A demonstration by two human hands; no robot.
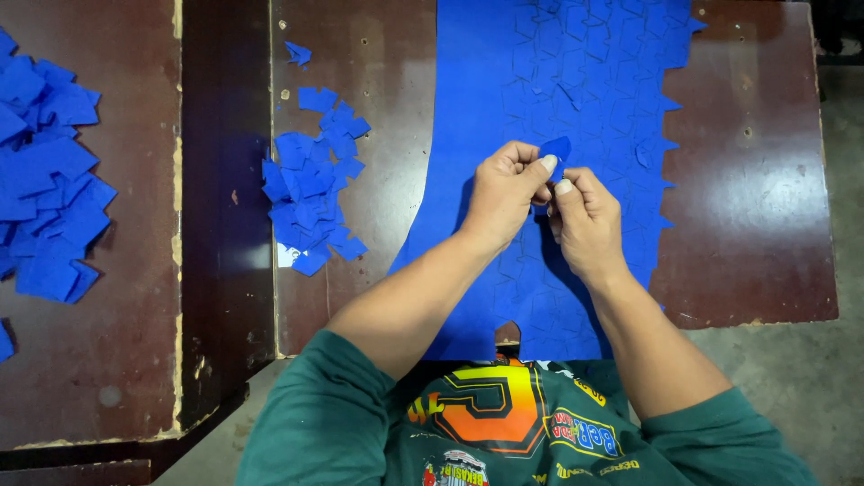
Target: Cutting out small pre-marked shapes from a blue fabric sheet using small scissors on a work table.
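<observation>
Blue felt dominates this view from above, looking down at a person's two bare hands over a dark brown worktable (765, 207). A long blue sheet (576, 81), scored all over with small die-cut shapes, runs away from the person along the table, its long axis pointing straight ahead from the chest. Both hands meet above the middle of it. The left hand (504, 193) and the right hand (585, 220) are pinched together, thumbs and forefingers closed on one small blue cut piece (558, 148), which sticks up just beyond the fingertips and looks lifted clear of the sheet. Neither hand is nearer; they grip it from opposite sides, touching each other.

To the left of the sheet, well apart from the hands, lies a loose heap of separated blue pieces (310, 193). A second table (99, 360) at far left bears a larger pile (45, 180). No bin or tray shows; the pieces lie bare on the wood.
</observation>
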